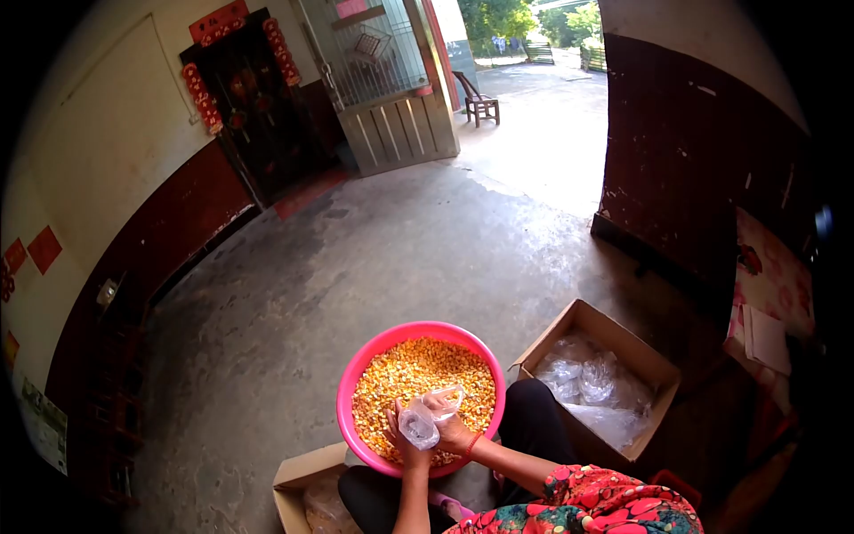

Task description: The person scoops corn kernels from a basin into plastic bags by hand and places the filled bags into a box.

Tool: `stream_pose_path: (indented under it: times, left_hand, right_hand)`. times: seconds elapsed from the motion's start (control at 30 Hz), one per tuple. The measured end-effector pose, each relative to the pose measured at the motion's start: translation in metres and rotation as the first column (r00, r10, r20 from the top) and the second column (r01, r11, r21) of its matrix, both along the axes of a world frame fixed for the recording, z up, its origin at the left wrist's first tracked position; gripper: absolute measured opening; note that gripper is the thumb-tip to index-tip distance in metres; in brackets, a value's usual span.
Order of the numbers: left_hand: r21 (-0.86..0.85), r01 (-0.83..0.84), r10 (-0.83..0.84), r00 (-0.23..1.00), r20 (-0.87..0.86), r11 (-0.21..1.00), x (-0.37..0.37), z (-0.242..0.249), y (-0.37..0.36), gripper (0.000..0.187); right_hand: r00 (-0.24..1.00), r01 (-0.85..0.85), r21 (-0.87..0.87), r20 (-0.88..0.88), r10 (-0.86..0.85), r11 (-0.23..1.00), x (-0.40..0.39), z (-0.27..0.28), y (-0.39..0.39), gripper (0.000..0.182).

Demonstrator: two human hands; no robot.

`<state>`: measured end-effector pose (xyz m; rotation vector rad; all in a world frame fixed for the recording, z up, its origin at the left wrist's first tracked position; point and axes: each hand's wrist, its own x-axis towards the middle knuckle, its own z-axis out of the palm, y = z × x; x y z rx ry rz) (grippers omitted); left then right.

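Note:
A pink basin (345,405) full of yellow corn kernels (391,374) is in front of my knees. Over the near part of the kernels, my left hand (407,445) and my right hand (455,434) are close together. Between them is a clear plastic bag (420,425), its rounded, crumpled film bulging toward me. Both hands are closed on the bag, the right one partly covered by the film near its fingers. A red string circles my right wrist.
An open cardboard box (658,374) of clear plastic bags (596,383) stands to the right. Another cardboard box (298,472), holding clear plastic, is at the lower left beside my leg. Farther off are a metal door (391,133) and a wooden chair (482,105).

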<state>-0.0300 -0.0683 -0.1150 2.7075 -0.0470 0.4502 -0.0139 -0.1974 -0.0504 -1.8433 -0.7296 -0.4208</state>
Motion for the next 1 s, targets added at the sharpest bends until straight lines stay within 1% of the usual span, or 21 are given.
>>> stream_pose_path:
  times: [0.03, 0.1, 0.17, 0.2, 0.23, 0.27, 0.3, 0.33, 0.37, 0.4, 0.43, 0.53, 0.63, 0.7, 0.77, 0.8, 0.83, 0.87, 0.9, 0.93, 1.0]
  left_hand:
    - [0.123, 0.049, -0.05, 0.999, 0.002, 0.991, 0.003, -0.001, 0.001, 0.068]
    - [0.05, 0.053, -0.052, 0.998, -0.023, 0.997, -0.001, -0.004, 0.0, 0.061]
    - [0.104, 0.069, -0.081, 0.99, 0.114, 0.992, -0.006, 0.005, -0.005, 0.062]
    - [0.204, 0.022, -0.07, 0.971, 0.229, 0.979, -0.013, 0.045, -0.019, 0.048]
    - [0.204, 0.024, -0.072, 0.97, 0.23, 0.979, -0.011, 0.047, -0.02, 0.048]
    - [0.057, 0.096, -0.105, 0.979, 0.175, 0.994, -0.008, 0.048, -0.018, 0.048]
    - [-0.094, 0.158, -0.145, 0.981, 0.125, 0.983, -0.006, 0.048, -0.016, 0.047]
    - [-0.058, 0.086, -0.088, 0.996, -0.03, 0.995, -0.002, 0.026, -0.007, 0.045]
    - [-0.059, 0.086, -0.088, 0.996, -0.028, 0.995, 0.0, 0.018, -0.008, 0.045]
    - [-0.064, 0.107, -0.107, 0.994, -0.009, 0.992, -0.002, 0.011, -0.006, 0.044]
    - [-0.07, 0.124, -0.123, 0.992, 0.018, 0.99, -0.004, 0.016, -0.006, 0.043]
    - [-0.092, 0.157, -0.154, 0.987, 0.039, 0.983, -0.006, 0.027, -0.003, 0.041]
    - [-0.126, 0.154, -0.154, 0.988, 0.012, 0.98, -0.007, 0.022, -0.001, 0.038]
    - [-0.145, 0.153, -0.154, 0.988, 0.0, 0.978, -0.008, 0.018, -0.001, 0.036]
    - [-0.169, 0.154, -0.156, 0.988, 0.005, 0.973, -0.009, 0.02, 0.001, 0.034]
    - [-0.179, 0.157, -0.159, 0.987, 0.006, 0.971, -0.009, 0.02, 0.001, 0.033]
    - [-0.187, 0.157, -0.158, 0.987, 0.005, 0.97, -0.009, 0.021, 0.002, 0.032]
    - [-0.193, 0.16, -0.161, 0.987, 0.008, 0.968, -0.008, 0.022, 0.003, 0.031]
    - [-0.199, 0.159, -0.16, 0.987, 0.008, 0.967, -0.006, 0.023, 0.003, 0.03]
    - [-0.209, 0.162, -0.164, 0.986, 0.009, 0.964, -0.004, 0.024, 0.003, 0.029]
    - [-0.205, 0.163, -0.163, 0.986, 0.016, 0.965, -0.005, 0.025, 0.005, 0.027]
  right_hand:
    - [1.0, -0.001, -0.001, -0.001, 0.001, 1.0, -0.003, 0.009, -0.002, 0.029]
    - [0.965, 0.205, -0.111, 0.191, -0.182, 0.972, -0.005, 0.019, -0.004, 0.02]
    - [0.982, 0.17, -0.178, 0.109, -0.152, 0.969, -0.008, 0.013, -0.004, 0.022]
    - [0.992, 0.124, -0.191, 0.037, -0.119, 0.974, -0.008, 0.011, -0.003, 0.022]
    - [0.996, 0.077, -0.2, -0.034, -0.086, 0.977, -0.008, 0.015, -0.003, 0.021]
    - [0.995, 0.102, -0.298, 0.048, -0.092, 0.949, -0.012, 0.027, -0.005, 0.026]
    - [0.994, 0.103, -0.299, 0.05, -0.093, 0.949, -0.011, 0.025, -0.003, 0.026]
    - [1.0, 0.023, -0.262, 0.024, -0.017, 0.965, -0.012, 0.02, 0.0, 0.03]
    - [0.998, -0.058, -0.223, 0.001, 0.059, 0.973, -0.014, 0.03, 0.0, 0.034]
    - [0.993, -0.106, -0.368, -0.083, 0.081, 0.924, -0.019, 0.041, -0.005, 0.039]
    - [0.993, -0.106, -0.367, -0.084, 0.081, 0.924, -0.024, 0.047, -0.006, 0.039]
    - [0.987, -0.096, -0.182, -0.143, 0.07, 0.979, -0.036, 0.069, -0.009, 0.038]
    - [0.968, -0.054, -0.237, -0.253, -0.008, 0.97, -0.034, 0.056, -0.014, 0.041]
    - [0.98, -0.032, -0.274, -0.198, -0.024, 0.961, -0.035, 0.055, -0.018, 0.042]
    - [0.898, -0.403, -0.25, -0.295, 0.327, 0.881, -0.036, 0.058, -0.017, 0.033]
    - [0.886, -0.359, -0.24, -0.392, 0.248, 0.902, -0.043, 0.062, -0.009, 0.031]
    - [0.703, -0.543, -0.094, -0.595, 0.39, 0.834, -0.044, 0.08, -0.008, 0.038]
    - [0.466, -0.647, 0.062, -0.756, 0.459, 0.76, -0.044, 0.098, -0.007, 0.045]
    - [0.189, -0.666, 0.307, -0.812, 0.552, 0.68, -0.044, 0.106, -0.004, 0.048]
    - [0.188, -0.668, 0.308, -0.811, 0.554, 0.677, -0.045, 0.104, 0.003, 0.048]
    - [0.454, -0.76, 0.262, -0.44, 0.775, 0.594, -0.048, 0.091, 0.018, 0.045]
